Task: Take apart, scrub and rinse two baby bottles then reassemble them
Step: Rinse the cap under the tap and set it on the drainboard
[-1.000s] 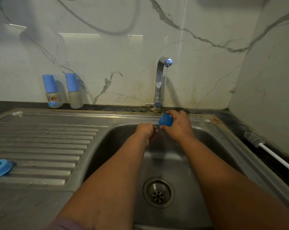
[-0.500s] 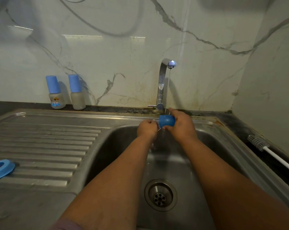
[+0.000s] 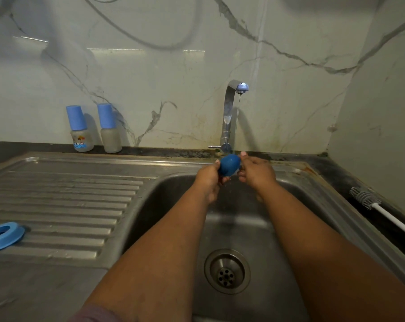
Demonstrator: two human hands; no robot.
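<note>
Under the tap's point(image 3: 229, 117) thin stream, the left hand point(image 3: 208, 176) and right hand point(image 3: 255, 170) both pinched a blue cap point(image 3: 229, 164) above the sink point(image 3: 313, 194). Two capped bottles point(image 3: 80, 129) stood far left; one bore a picture label, its writing seemingly too small to read.

Two baby bottles stand against the marble wall, one printed with a picture point(image 3: 81, 135) and one plain and frosted point(image 3: 111, 133), each wearing a tall blue cover, so two covers on bottles. One more blue cap point(image 3: 229, 165) is held between the hands under the running water. One blue ring point(image 3: 4, 235) lies on the ribbed drainboard. One bottle brush point(image 3: 369, 201) with a white handle lies on the dark worktop at the right. There is one tap point(image 3: 229, 117), one sink basin point(image 3: 173, 196) and one drain point(image 3: 227, 271). Two hands are in view, the left hand point(image 3: 208, 176) and the right hand point(image 3: 258, 171).
</note>
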